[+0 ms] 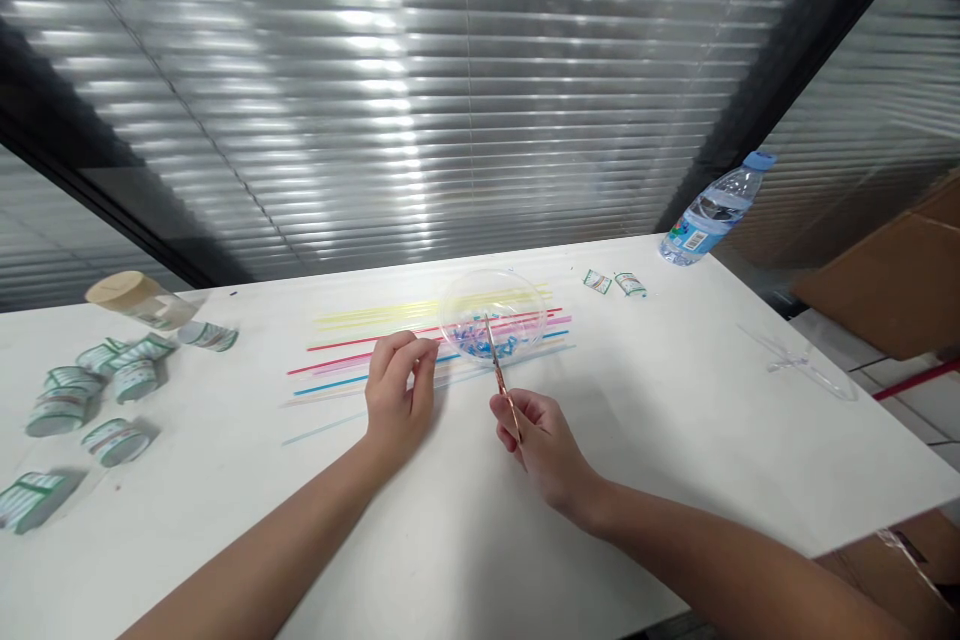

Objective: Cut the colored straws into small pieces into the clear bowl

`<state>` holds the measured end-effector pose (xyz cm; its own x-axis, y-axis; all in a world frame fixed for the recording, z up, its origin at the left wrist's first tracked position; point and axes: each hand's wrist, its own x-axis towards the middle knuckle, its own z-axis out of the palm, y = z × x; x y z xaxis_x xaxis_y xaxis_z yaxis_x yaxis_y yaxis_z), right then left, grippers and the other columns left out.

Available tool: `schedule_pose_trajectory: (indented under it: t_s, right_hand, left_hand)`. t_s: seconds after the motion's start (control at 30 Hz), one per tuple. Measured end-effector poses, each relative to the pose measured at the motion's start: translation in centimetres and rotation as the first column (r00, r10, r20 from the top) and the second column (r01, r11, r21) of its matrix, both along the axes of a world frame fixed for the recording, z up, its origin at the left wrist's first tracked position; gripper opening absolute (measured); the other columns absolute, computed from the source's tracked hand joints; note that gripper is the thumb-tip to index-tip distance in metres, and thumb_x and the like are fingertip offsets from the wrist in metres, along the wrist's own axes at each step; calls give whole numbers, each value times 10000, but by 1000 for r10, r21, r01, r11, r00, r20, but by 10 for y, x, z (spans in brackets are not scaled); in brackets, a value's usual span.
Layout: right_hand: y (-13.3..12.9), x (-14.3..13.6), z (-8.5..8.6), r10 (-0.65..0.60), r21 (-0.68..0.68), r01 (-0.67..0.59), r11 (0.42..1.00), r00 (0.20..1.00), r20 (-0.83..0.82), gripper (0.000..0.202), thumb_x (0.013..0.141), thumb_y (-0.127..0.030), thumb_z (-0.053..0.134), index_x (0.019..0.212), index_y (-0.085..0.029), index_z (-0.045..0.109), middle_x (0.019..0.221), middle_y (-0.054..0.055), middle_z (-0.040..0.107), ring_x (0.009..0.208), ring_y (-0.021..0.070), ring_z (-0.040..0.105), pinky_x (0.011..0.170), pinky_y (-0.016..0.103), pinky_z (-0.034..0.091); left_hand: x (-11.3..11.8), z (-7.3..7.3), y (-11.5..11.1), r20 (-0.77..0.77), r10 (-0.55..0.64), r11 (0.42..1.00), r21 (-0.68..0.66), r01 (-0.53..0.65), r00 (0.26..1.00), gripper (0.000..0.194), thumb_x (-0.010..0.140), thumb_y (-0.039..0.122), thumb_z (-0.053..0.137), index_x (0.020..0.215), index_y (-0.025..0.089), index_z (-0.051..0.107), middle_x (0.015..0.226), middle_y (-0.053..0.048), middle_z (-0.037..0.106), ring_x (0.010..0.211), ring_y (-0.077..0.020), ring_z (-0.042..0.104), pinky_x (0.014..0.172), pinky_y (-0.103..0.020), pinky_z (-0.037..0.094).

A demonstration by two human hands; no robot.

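1. I take my clock from the clear bowl [480,272], with twelve toward the blinds [525,120]. It stands on the bench [187,480] directly ahead, within easy reach of both hands, presumably why it sits there.
2. My right hand [544,445], at five o'clock, grips the scissors [498,375] by the handles. The blades point toward eleven and lie over the bowl; I judge that this lets cut bits fall inside.
3. My left hand [401,385] is at eight o'clock, fingers curled and thumb drawn toward them, close to the bowl's side. I cannot tell whether it pinches anything; the grip would suit something thin.
4. Small blue pieces [504,348] lie in the bowl, whose wall probably keeps them from scattering.
5. Long coloured strips [375,314] run roughly from nine to three, passing behind the bowl's see-through wall. They seem spread side by side so each colour stays easy to pick out.
6. Green-and-white packets [60,410] and a tan-lidded jar [139,300] sit around nine, a bottle [712,215] at two, all well apart from the hands, which leaves elbow room.
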<state>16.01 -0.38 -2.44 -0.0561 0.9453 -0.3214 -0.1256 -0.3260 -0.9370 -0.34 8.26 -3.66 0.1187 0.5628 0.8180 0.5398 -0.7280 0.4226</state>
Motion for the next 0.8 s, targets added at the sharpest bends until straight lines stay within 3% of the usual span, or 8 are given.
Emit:
schedule_pose_trajectory:
  t_s: [0.8]
  right_hand:
    - [0,0,-1,-10,15,10,1000,1000,4,604,772,-691,564,618,-150,343,552,-38,359,497,24,246,480,190,187]
  left_hand:
    - [-1,-1,0,-14,16,996,-93,-17,1000,124,911,170,518,966,198,626,908,-50,582,834,-138,567,633,-249,502]
